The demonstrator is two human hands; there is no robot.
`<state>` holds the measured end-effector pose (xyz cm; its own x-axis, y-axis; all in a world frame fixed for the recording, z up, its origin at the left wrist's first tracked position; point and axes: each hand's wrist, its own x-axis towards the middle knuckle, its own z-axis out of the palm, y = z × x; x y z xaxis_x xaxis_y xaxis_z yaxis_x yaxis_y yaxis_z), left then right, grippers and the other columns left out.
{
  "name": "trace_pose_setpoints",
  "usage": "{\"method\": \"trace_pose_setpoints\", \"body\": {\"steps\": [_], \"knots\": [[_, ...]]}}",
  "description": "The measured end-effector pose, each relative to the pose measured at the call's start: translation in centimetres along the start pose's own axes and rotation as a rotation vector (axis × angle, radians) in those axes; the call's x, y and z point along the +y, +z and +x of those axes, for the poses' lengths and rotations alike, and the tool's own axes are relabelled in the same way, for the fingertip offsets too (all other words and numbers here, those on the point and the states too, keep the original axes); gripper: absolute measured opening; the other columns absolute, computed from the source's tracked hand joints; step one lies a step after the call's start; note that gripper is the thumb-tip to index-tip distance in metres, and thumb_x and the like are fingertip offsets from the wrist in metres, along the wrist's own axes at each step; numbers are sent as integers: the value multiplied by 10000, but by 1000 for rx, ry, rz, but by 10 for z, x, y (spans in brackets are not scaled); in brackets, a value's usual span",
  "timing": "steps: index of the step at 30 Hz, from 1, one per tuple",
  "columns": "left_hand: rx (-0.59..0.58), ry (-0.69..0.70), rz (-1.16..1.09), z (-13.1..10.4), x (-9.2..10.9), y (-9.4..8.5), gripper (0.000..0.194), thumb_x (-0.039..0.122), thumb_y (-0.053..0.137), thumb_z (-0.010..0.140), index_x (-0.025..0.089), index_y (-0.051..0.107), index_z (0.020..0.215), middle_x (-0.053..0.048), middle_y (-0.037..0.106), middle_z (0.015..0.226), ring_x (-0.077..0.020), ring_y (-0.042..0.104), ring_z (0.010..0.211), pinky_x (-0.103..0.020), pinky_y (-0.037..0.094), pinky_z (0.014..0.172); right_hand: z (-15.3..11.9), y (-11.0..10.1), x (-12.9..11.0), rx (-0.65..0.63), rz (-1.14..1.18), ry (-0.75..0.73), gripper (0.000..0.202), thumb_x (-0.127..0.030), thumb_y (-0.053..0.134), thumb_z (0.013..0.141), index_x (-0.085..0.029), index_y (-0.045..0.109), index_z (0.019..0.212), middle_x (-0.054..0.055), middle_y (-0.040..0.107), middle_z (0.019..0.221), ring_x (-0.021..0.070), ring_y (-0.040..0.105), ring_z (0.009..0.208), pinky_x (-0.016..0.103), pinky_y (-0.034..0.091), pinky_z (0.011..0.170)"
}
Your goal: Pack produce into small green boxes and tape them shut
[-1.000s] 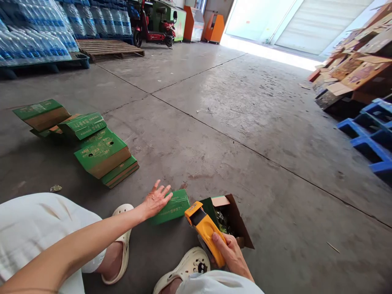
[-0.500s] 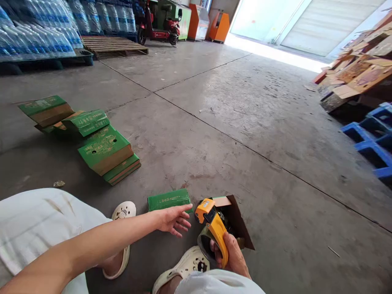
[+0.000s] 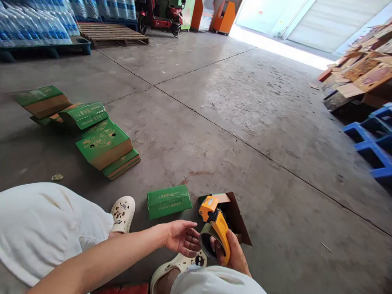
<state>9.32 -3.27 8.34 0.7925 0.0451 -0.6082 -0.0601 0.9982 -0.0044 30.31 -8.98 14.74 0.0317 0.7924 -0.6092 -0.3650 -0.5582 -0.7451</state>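
Observation:
My right hand [image 3: 235, 254] is wrapped round the handle of a yellow tape dispenser [image 3: 221, 228] fitted with a roll of tape. Just left of the roll, my left hand [image 3: 183, 238] is held palm up with fingers spread and nothing in it. Beyond my left hand, a small closed green box [image 3: 169, 201] lies on the floor. An open box with brown flaps [image 3: 239, 216] stands behind the dispenser, which partly hides its dark contents. Several folded green cartons [image 3: 105, 143] lie in a row at the left.
My cream clogs [image 3: 123, 213] flank the work spot. Blue pallets [image 3: 373, 153] and stacked flattened cardboard [image 3: 364, 77] are at the right. Wrapped bottles [image 3: 33, 26], a wooden pallet [image 3: 112, 32] and a red scooter [image 3: 161, 20] stand at the back left.
My left hand has moved down and slightly right, away from the small green box, uncovering more of it. The dispenser stays in my right hand, and the view has shifted slightly.

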Motion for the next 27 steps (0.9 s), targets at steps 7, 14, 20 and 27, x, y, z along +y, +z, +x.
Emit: {"method": "trace_pose_setpoints", "body": {"steps": [7,14,20,27], "knots": [[119,73,10,-9,4,6,120,166,808,796,132,704,847,-50,745,856,-150,706,736,-330,564,792,-2,4,2,12,-5,-40,602,-752,810,771,-169,671,705,35,671,536,84,435,354,216,301,392],[97,73,14,-5,-8,9,189,210,840,774,115,726,892,-77,751,895,-195,739,795,-359,584,794,18,3,14,-8,335,-4,674,-791,794,753,-226,523,505,-81,359,306,95,410,361,275,514,572],[133,129,-151,-11,-17,16,141,165,792,831,97,728,936,-91,768,886,-173,757,773,-283,588,709,29,5,7,85,698,-87,540,-599,905,740,-205,543,672,-175,350,422,46,394,362,249,537,607],[50,99,-311,-11,-37,36,79,128,701,927,70,732,971,-110,772,830,-172,757,721,-261,601,657,32,0,17,94,743,-152,559,-445,994,596,-210,504,725,-216,317,443,1,318,320,200,547,587]]}}
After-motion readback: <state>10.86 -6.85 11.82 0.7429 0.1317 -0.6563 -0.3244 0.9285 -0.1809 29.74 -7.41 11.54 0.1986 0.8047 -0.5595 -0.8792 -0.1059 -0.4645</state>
